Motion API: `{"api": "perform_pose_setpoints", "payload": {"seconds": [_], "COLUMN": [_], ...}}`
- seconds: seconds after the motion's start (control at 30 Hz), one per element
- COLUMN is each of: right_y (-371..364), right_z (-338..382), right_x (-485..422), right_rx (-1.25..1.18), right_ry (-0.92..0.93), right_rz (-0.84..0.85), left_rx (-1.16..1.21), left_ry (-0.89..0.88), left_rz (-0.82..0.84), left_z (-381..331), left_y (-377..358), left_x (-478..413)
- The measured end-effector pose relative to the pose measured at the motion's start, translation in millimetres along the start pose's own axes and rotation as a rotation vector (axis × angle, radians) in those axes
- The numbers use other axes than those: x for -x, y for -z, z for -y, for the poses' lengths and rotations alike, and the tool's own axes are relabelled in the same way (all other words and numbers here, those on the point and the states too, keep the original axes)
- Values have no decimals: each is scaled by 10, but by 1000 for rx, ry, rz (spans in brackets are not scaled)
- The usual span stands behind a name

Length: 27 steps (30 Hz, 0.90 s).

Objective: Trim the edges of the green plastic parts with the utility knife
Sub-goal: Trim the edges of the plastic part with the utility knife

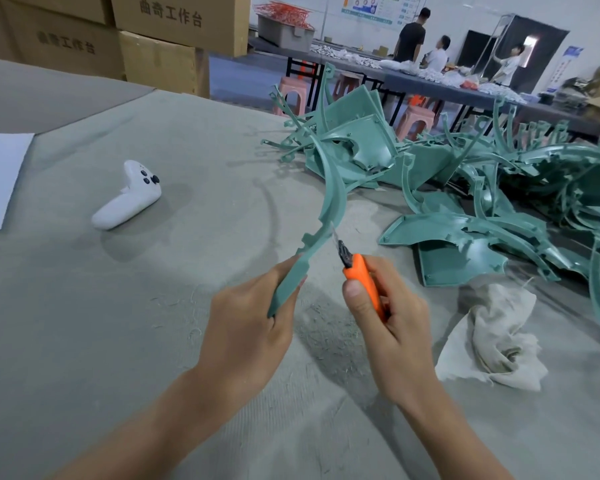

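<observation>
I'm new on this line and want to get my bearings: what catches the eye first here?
Dead centre, the left grip holds a curved green part while the right grip holds an orange utility knife, blade near its edge. A tangled pile of green parts sprawls to the right; a white controller lies at left.

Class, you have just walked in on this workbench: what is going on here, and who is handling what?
A person is trimming plastic. The left hand grips the lower end of a curved green plastic part, held up off the table. The right hand holds an orange utility knife, blade out, right beside the part's edge; whether it touches is unclear. A heap of green parts lies to the right, with a crumpled cloth nearby and a white controller to the left.
</observation>
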State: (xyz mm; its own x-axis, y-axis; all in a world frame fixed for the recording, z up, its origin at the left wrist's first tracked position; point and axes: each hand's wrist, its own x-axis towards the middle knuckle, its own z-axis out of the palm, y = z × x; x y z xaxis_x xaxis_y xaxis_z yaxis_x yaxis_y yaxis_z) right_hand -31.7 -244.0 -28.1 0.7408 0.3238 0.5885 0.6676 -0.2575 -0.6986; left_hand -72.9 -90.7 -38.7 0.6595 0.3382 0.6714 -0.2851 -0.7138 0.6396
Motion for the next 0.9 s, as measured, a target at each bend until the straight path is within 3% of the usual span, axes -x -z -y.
{"api": "perform_pose_setpoints", "payload": {"seconds": [0.23,0.43,0.9], "right_y": [56,19,256], "right_z": [-85,-24,-270], "right_x": [-56,-18,-145], "right_rx": [45,47,121], "right_ry": [-78,12,-106], "right_rz": [-43,6,-179], "left_rx": [11,42,41], "left_ry": [-54,-23,-42], "left_rz": [-12,-18,31], "left_z": [6,-1,-62], "left_y": [11,32,41], "left_x": [-3,-35,25]}}
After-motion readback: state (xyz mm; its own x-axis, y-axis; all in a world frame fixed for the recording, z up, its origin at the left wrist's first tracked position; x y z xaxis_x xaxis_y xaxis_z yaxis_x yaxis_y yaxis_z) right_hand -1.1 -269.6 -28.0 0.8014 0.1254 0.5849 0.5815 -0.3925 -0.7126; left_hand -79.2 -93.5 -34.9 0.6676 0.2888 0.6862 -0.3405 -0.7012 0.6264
